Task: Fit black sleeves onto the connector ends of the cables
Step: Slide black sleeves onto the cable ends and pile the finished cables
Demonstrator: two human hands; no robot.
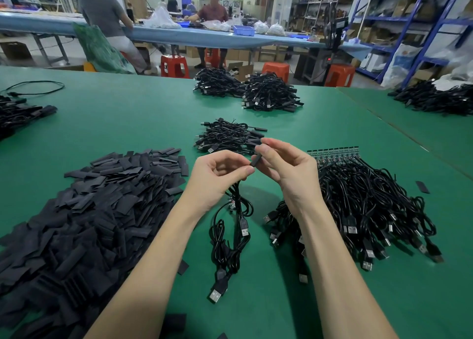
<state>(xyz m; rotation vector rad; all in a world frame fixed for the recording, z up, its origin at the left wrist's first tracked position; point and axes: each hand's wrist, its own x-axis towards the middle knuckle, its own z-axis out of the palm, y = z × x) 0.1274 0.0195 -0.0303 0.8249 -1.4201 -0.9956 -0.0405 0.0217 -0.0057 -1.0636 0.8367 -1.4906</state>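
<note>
A black sleeve (256, 160) is pinched between the thumb and fingers of the right hand (286, 170), raised above the green table (128, 123). The left hand (217, 177) is curled around a small bunch of cables (230, 241), whose plug ends hang down between the forearms; its fingertips meet the sleeve's lower end. A large heap of loose sleeves (89, 210) lies to the left of the left hand. A pile of unsleeved cables (363, 205) with small green boards lies to the right of the right hand. Just beyond the hands a small pile of sleeved cables (227, 136) is seen, with larger bundles (268, 93) farther off.
</note>
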